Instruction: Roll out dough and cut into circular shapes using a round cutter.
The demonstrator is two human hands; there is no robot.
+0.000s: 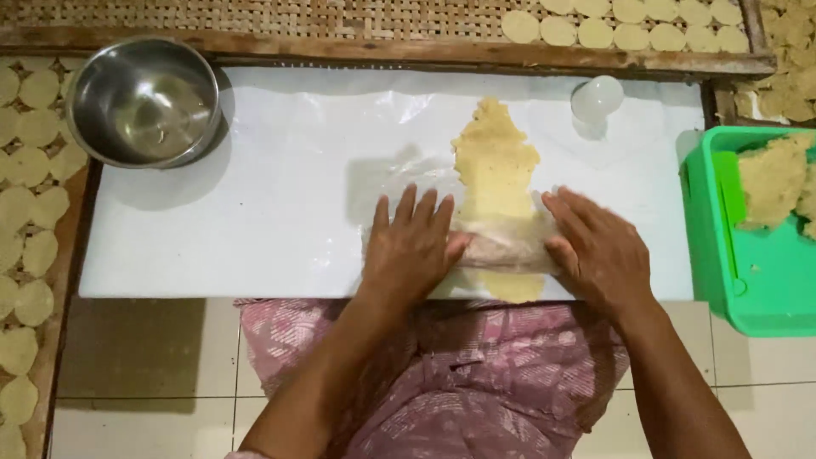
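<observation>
both hands, left (410,246) and right (597,251), flat, grip released, pressing roller (507,252) lying between them across dough sheet (495,166).

Board's left free; bowl (143,100) blocks corner.

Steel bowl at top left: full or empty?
Nearly empty: the bowl stands upright on the white sheet, its shiny bottom bare except for what may be a little clear liquid.

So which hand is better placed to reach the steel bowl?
Probably the left hand: the bowl sits at the far left of the board, while the right hand is across the roller.
</observation>
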